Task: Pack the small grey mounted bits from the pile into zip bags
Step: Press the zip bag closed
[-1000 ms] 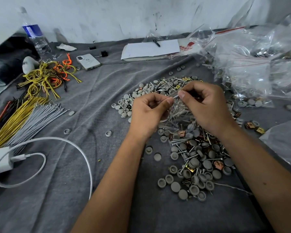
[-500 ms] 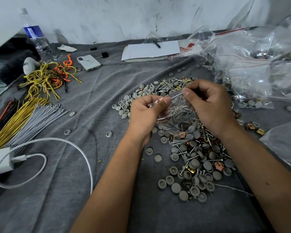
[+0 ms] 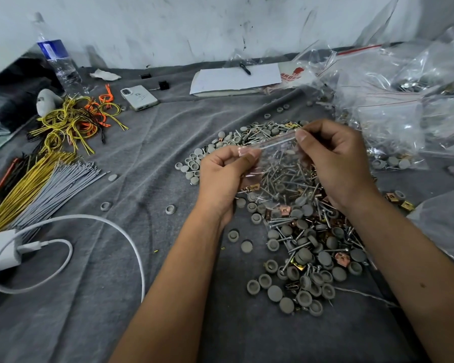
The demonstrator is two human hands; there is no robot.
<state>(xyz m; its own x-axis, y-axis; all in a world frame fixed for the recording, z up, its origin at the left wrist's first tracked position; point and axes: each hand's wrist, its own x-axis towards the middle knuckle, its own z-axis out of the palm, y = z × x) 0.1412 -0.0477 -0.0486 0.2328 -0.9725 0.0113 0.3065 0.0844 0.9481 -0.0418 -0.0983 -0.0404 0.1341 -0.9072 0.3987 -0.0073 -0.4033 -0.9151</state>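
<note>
A small clear zip bag [image 3: 278, 163] with a red strip along its top hangs between my hands above the pile; thin metal shanks and small grey bits show through it. My left hand [image 3: 222, 179] pinches the bag's top left corner between thumb and fingers. My right hand [image 3: 334, 163] pinches the top right corner, slightly higher. Under and in front of the bag lies the pile of small grey mounted bits [image 3: 299, 263], mixed with screws and copper-coloured clips, on the grey cloth [image 3: 142, 297]. More grey bits [image 3: 194, 163] lie left of my left hand.
A heap of clear zip bags [image 3: 404, 106] fills the right side. Yellow, orange and grey wire bundles [image 3: 45, 176] lie at left, with a white charger and cable [image 3: 63, 231] in front. A phone [image 3: 139, 97], water bottle [image 3: 57, 64] and notepad with pen [image 3: 233, 78] sit at the back.
My hands have drawn apart along the top of the bag, the left thumb sliding left and the right staying at its corner. The bag now hangs spread wide between them.
</note>
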